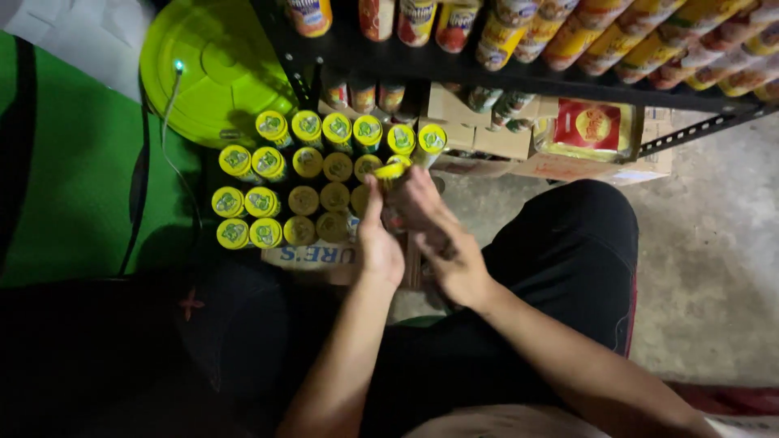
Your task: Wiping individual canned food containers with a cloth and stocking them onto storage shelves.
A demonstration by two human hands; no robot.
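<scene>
Nearest the camera, the person is sitting or crouching with dark-trousered legs [560, 268] spread, both forearms reaching forward. The left hand [380, 243] and right hand [434, 235] are closing together around one yellow-capped can [391, 173], fingers curled about its body at the box's right edge (blur is hiding exactly how the fingers are lying). Just beyond, the cardboard box [312, 255] is holding rows of upright cans [280, 191], yellow lids nearly touching; most slots are looking filled, and only the near right corner, under the hands, is showing any gap, so the packing is reading as close to done. Room is tight: a green plastic lid [215, 69] with a thin cable [166, 122] is lying just left of and behind the box, a black metal shelf [503, 77] stacked with more tins is overhanging the far rows, and small cartons [487, 138] are sitting beneath it. Bare concrete floor [714, 243] is opening to the right.
</scene>
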